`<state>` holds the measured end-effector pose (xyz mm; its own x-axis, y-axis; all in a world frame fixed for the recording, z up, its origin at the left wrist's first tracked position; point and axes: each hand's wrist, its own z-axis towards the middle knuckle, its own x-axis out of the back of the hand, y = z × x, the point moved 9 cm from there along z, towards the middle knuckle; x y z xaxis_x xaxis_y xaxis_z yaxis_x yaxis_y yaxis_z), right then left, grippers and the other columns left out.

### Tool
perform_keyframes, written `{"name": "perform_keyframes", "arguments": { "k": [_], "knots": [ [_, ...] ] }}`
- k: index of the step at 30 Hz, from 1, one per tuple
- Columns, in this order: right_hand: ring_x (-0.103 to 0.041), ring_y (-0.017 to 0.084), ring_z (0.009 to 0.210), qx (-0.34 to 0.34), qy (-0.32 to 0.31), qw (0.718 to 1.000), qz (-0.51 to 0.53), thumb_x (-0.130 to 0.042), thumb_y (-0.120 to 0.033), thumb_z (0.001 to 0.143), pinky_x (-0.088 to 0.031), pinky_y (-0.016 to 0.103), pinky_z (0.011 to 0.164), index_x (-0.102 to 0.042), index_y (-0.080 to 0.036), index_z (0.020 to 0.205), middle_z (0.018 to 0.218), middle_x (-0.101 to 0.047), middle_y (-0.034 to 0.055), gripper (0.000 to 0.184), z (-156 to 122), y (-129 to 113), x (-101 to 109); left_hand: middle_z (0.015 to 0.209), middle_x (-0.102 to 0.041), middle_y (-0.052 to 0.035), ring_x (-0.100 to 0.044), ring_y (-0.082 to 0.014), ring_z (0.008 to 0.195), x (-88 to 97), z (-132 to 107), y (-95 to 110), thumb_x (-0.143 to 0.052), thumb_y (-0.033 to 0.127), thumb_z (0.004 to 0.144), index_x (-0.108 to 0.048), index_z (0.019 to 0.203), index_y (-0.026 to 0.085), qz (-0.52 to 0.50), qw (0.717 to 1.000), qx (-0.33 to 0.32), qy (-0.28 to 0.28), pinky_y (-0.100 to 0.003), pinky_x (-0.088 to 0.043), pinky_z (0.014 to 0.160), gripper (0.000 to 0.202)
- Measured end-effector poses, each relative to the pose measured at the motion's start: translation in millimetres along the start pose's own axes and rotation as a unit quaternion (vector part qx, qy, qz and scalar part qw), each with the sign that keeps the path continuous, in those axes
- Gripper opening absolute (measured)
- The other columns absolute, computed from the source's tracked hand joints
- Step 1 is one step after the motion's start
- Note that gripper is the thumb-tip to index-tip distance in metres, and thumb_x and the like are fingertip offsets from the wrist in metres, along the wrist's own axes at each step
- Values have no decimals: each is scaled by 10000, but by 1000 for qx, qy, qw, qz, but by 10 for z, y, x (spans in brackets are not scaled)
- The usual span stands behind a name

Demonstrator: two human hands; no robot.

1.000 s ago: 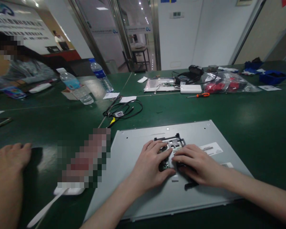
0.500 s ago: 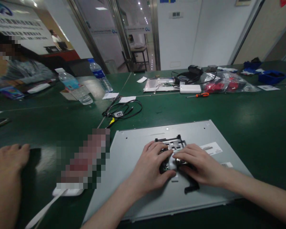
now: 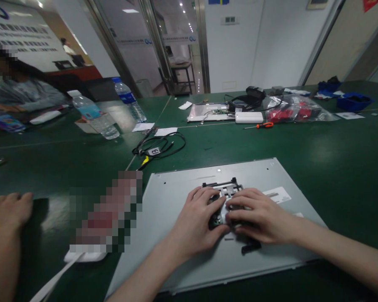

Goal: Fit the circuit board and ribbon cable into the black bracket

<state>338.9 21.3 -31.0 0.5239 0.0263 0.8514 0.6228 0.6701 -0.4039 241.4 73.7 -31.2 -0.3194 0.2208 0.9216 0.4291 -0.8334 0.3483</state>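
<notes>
A flat grey metal panel (image 3: pixel 182 262) lies on the green table under both my hands. At its middle is a black plastic frame (image 3: pixel 219 183) with metal cutouts. My left hand (image 3: pixel 200 218) is curled around the left side of this assembly, fingertips and thumb bent in over a small green circuit board (image 3: pixel 218 219). My right hand (image 3: pixel 260 216) arches over the right side, fingers bent onto a dark part they mostly hide. Below it a black bracket end (image 3: pixel 251 248) sticks out. White labels (image 3: pixel 277 195) show beside my right hand.
Another person's hand (image 3: pixel 9 209) rests on the table at left. Between us lie a blurred-out flat object (image 3: pixel 107 214) and a white cable (image 3: pixel 55 279). Beyond are a coiled black cable (image 3: pixel 159 144), water bottles (image 3: pixel 93 113), an orange-handled screwdriver (image 3: pixel 264 125) and a plastic bag (image 3: pixel 297 109).
My right hand's fingers have shifted over the assembly and now cover the shiny part seen under them before. My left hand keeps its place. The view has moved slightly.
</notes>
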Motion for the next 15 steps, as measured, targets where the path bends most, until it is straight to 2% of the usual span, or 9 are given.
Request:
{"name": "perform_keyframes", "arguments": {
  "k": [4, 15],
  "knots": [
    [-463, 250, 1284, 23, -45, 999, -16, -540, -289, 974, -347, 461, 1090, -622, -236, 1242, 1397, -538, 104, 285, 25, -72, -48, 1280, -563, -99, -494, -306, 1207, 7, 0, -5, -713, 377, 809, -583, 1258, 240, 2, 1000, 6, 7, -561, -336, 1097, 487],
    [-371, 238, 1380, 29, -86, 996, -1, -516, -326, 1002, -329, 450, 1116, -672, -277, 1227, 1423, -528, 87, 278, 6, -51, -68, 1310, -548, -106, -488, -322, 1231, -9, -4, 5, -715, 394, 792, -559, 1301, 249, 8, 1000, 4, -8, -582, -310, 1115, 551]
  ]
}}
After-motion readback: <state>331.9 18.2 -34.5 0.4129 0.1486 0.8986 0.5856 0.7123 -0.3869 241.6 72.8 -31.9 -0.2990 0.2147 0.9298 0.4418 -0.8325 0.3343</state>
